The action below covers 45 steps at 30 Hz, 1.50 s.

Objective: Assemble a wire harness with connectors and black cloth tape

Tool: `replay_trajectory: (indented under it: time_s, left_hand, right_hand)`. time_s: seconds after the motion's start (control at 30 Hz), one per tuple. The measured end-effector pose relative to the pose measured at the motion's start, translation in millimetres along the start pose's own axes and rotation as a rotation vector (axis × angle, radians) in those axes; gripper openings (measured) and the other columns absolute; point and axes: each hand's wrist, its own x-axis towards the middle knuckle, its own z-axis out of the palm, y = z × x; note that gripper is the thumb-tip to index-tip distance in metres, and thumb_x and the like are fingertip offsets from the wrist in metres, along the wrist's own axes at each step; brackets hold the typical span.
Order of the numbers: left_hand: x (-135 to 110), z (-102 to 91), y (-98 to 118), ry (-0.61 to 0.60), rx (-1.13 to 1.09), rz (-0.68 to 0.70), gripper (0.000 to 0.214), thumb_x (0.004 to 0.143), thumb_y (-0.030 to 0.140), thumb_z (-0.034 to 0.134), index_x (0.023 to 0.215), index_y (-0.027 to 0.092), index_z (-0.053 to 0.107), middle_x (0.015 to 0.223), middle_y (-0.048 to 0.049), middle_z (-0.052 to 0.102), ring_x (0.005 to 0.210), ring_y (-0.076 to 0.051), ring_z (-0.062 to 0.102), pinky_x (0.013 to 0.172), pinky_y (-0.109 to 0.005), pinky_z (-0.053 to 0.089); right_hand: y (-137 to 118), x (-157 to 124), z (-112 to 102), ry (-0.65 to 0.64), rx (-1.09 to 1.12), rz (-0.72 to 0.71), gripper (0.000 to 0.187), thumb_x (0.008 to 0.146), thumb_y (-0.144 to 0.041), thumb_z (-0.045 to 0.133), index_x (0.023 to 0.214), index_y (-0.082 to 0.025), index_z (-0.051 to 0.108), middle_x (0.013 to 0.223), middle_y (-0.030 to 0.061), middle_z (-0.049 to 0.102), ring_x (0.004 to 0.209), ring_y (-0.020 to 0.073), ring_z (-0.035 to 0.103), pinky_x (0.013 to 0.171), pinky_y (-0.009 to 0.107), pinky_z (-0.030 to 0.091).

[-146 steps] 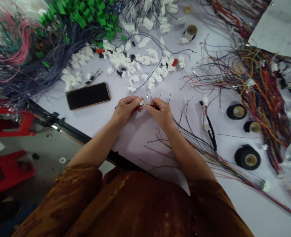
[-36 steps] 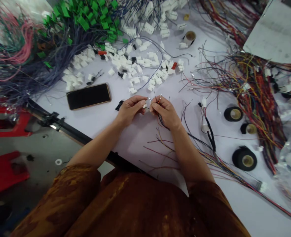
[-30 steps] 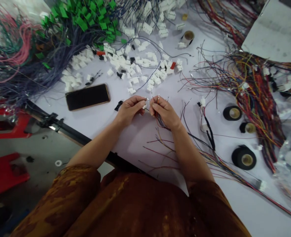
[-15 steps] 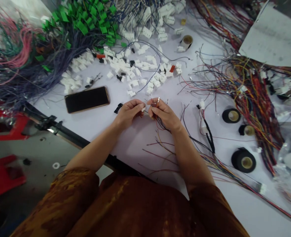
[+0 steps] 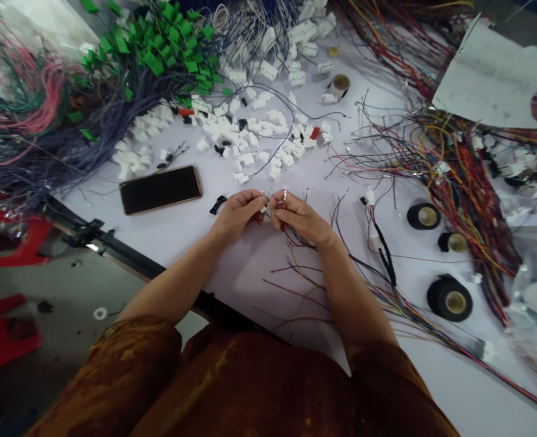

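I have both grips closed mid-bench (image 5: 245, 273): the left hand (image 5: 239, 214) pinches a white connector (image 5: 265, 209), just touching the thin wires (image 5: 283, 203) pinched by the right hand (image 5: 302, 217). A phone (image 5: 160, 190) lies left, wire tangles (image 5: 460, 176) right, with open bench below. Compared with earlier, a black clip (image 5: 218, 204) now shows clear beside the left hand.

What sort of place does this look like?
Probably a small wire-harness assembly workshop: white connectors lie in heaps, coloured wires are spread in bundles, and rolls of black tape sit nearby.
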Motion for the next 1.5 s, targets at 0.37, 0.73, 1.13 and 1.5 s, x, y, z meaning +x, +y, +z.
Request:
replay_trajectory:
  time_s: [0.37, 0.73, 1.13, 1.5]
  left_hand:
    - [-3.7, -3.0, 1.0, -0.032, -0.079, 0.051, 0.024, 0.074, 0.036, 0.082, 0.078, 0.016, 0.068, 0.064, 0.0014, 0.063, 0.055, -0.008, 0.057, 0.056, -0.021, 0.049]
    - [-2.2, -5.2, -1.1, -0.007, -0.236, 0.081, 0.030, 0.067, 0.037, 0.089, 0.076, 0.016, 0.068, 0.077, 0.0007, 0.067, 0.059, -0.006, 0.061, 0.060, -0.018, 0.054]
    - [1.7, -9.7, -3.4, -0.011, -0.229, 0.083, 0.029, 0.070, 0.038, 0.087, 0.077, 0.016, 0.070, 0.077, 0.0001, 0.067, 0.057, -0.005, 0.060, 0.058, -0.019, 0.054]
    - [-7.1, -4.4, -8.3, 0.049, 0.060, 0.291, 0.019, 0.079, 0.034, 0.079, 0.080, 0.017, 0.071, 0.071, 0.0006, 0.066, 0.064, -0.008, 0.061, 0.066, -0.021, 0.054]
  right_hand:
    - [6.1, 6.7, 17.2, 0.392, -0.168, -0.085, 0.019, 0.084, -0.037, 0.065, 0.088, -0.019, 0.059, 0.071, -0.0038, 0.054, 0.063, 0.0090, 0.044, 0.060, 0.024, 0.038]
    - [6.0, 5.6, 21.1, 0.615, -0.335, -0.092, 0.013, 0.078, -0.029, 0.069, 0.074, -0.017, 0.068, 0.067, -0.0014, 0.061, 0.061, 0.0098, 0.046, 0.059, 0.025, 0.037]
    - [2.7, 4.7, 13.3, 0.440, -0.374, -0.063, 0.021, 0.085, -0.033, 0.060, 0.072, -0.017, 0.059, 0.066, -0.0028, 0.050, 0.063, 0.0097, 0.040, 0.062, 0.026, 0.035]
    - [16.4, 4.5, 27.9, 0.536, -0.543, -0.190, 0.017, 0.090, -0.028, 0.059, 0.075, -0.019, 0.057, 0.071, -0.0017, 0.054, 0.067, 0.0112, 0.045, 0.067, 0.027, 0.036]
